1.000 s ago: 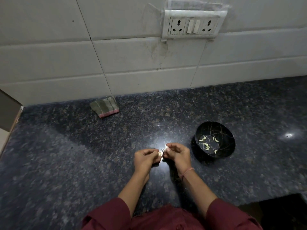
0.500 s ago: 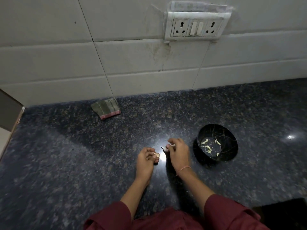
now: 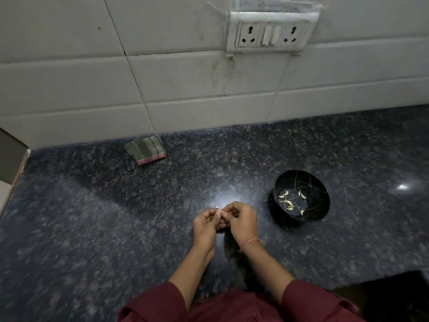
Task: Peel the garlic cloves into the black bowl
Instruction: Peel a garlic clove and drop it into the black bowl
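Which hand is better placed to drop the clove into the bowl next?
Right, probably. The right hand is the one nearer the bowl, with only bare counter between them; the left hand would have to reach across it. Both hands pinch the clove now.

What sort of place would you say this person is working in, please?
Most likely a home kitchen: a dark speckled stone countertop runs along a white tiled wall with a socket-and-switch panel, and a black bowl of peeled garlic cloves and a folded cloth sit on it.
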